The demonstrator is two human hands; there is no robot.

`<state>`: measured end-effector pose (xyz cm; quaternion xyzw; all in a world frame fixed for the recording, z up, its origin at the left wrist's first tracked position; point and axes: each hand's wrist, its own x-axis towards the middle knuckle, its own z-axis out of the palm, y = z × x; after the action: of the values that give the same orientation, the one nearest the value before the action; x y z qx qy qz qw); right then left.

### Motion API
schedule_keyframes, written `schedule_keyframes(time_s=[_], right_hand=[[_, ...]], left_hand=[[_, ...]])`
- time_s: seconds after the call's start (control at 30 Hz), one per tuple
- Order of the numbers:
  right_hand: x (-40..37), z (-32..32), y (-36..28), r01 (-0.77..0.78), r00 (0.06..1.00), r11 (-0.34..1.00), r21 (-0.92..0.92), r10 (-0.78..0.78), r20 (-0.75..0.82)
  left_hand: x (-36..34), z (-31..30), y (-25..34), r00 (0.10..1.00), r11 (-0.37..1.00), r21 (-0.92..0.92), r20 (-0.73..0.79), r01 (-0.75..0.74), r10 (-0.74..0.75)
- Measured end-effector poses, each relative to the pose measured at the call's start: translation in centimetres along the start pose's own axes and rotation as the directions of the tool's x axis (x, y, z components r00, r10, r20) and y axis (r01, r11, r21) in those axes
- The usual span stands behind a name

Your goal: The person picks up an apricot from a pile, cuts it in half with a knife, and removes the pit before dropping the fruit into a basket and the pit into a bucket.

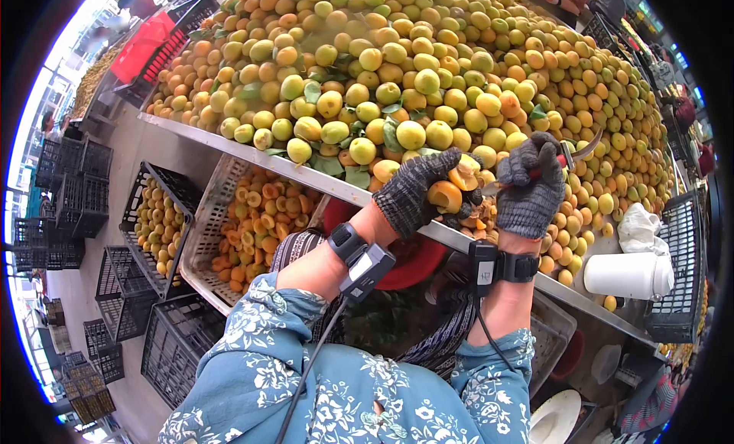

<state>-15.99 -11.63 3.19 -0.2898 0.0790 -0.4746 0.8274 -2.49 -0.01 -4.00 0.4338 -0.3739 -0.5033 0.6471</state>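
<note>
My left hand, in a dark grey knit glove, is closed around a split apricot. Orange cut flesh shows on its two halves. My right hand, gloved the same way, grips a knife with a red handle. A curved blade points up and right from that fist, and a short metal piece sticks out on the side facing the apricot. Both hands are above the front edge of a metal table. Whole apricots, yellow-green to orange, are heaped just beyond them with some green leaves.
A white crate of halved apricots stands below the table at left, beside a black crate of whole ones. A red basin sits under my hands. At right are a white lidded container and another black crate.
</note>
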Motion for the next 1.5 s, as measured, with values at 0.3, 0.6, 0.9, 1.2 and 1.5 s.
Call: schedule_keyframes(time_s=[0.3, 0.6, 0.9, 1.2, 1.5], right_hand=[[0.6, 1.0, -0.6, 0.126, 0.991, 0.988, -0.083, -0.129, -0.027], [0.3, 2.2, -0.3, 0.226, 0.973, 0.934, -0.277, -0.228, 0.025], [-0.2, 3.0, 0.6, 0.211, 0.975, 0.849, -0.485, -0.219, 0.042], [1.0, 1.0, 1.7, 0.128, 0.989, 0.978, -0.165, -0.138, -0.051], [1.7, -2.4, 2.1, -0.012, 1.000, 0.993, 0.120, 0.011, 0.005]], left_hand=[[-0.5, 3.0, 2.8, 0.936, 0.868, 0.360, 0.206, -0.343, 0.285], [-0.1, 2.3, 0.3, 0.875, 0.766, 0.423, 0.236, -0.484, 0.422], [0.1, 1.2, 0.4, 0.928, 0.828, 0.427, 0.249, -0.363, 0.278], [0.2, 0.5, -0.5, 0.914, 0.746, 0.529, 0.240, -0.405, 0.327], [-0.2, 2.4, 2.0, 0.999, 0.999, 0.039, 0.031, 0.008, -0.009]])
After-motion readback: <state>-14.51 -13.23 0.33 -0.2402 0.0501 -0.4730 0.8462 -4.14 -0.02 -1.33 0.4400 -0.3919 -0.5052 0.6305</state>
